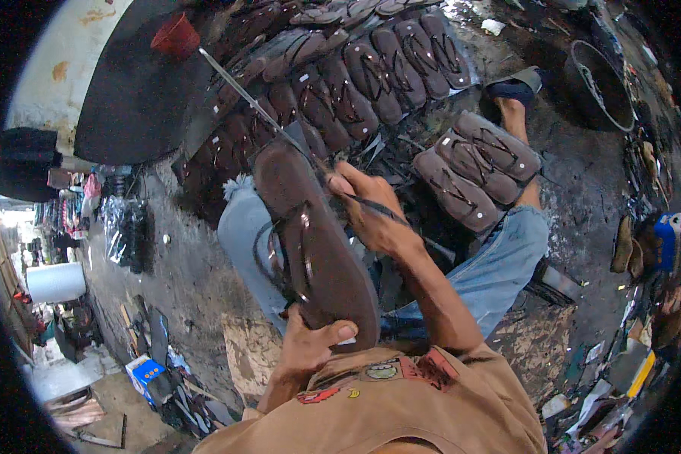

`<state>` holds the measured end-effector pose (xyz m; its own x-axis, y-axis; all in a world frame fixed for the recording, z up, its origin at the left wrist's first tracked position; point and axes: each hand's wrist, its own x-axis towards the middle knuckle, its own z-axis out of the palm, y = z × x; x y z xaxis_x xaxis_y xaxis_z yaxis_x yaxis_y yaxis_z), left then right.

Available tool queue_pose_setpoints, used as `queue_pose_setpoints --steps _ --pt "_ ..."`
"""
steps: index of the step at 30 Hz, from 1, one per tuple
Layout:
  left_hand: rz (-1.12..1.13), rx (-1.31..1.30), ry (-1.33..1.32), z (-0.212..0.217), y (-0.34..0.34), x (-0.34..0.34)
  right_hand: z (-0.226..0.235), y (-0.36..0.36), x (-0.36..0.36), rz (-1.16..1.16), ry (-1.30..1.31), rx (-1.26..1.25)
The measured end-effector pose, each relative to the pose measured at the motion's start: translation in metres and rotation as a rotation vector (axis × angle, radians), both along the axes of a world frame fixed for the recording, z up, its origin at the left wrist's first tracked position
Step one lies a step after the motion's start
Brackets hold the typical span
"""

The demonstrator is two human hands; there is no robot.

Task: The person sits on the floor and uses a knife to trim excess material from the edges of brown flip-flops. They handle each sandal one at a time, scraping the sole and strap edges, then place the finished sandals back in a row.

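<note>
A dark brown sandal (333, 265) with glossy straps slants across my lap. My left hand (309, 340) grips its near end, thumb on top of the sole. My right hand (372, 216) is closed beside the sandal's far right edge. From its fingers a long, thin-bladed knife (242, 92) points away to the upper left, its handle mostly hidden by the hand. The blade passes close to the sandal's far end; whether it touches I cannot tell. A narrow dark strip (378, 207) crosses the back of my right hand.
Rows of brown sandals (348, 102) lie on the floor ahead, and a smaller group (477, 166) rests by my right leg. A red bucket (175, 36) sits far left, a dark basin (599, 85) far right. Dark scraps (386, 155) litter the floor.
</note>
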<state>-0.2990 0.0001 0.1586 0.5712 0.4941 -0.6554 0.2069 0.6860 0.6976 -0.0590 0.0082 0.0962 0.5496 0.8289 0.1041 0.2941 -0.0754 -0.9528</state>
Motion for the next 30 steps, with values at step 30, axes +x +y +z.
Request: queue_pose_setpoints --steps 30 --pt "-0.212 0.358 0.096 0.069 0.044 0.062 0.038 -0.207 -0.043 0.048 0.069 -0.456"
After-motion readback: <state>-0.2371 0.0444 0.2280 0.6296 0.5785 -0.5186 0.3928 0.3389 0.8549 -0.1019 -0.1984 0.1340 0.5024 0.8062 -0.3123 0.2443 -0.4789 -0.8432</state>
